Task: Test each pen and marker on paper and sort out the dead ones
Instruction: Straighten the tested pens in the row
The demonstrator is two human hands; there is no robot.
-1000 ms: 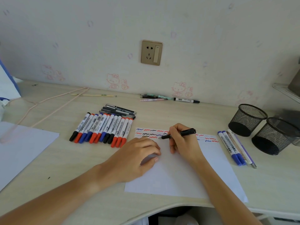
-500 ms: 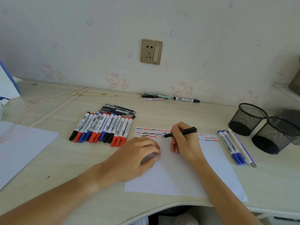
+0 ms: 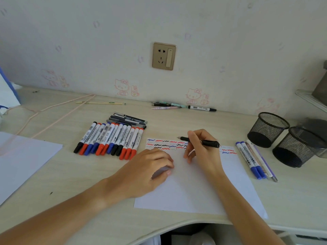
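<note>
Since a second ago my right hand (image 3: 201, 149) has lifted the black pen (image 3: 200, 141) off the squiggle rows, tip now raised and pointing toward 9 o'clock above the test paper (image 3: 203, 188), fingers pinched round its barrel. At 8 o'clock from it my left hand (image 3: 150, 168) rests curled on the sheet, holding nothing I can see, pinning it. To finish well, I'd read that last mark before choosing a pile: marker row (image 3: 109, 140) at 9 o'clock, or blue markers (image 3: 249, 159) at 3 o'clock.
</note>
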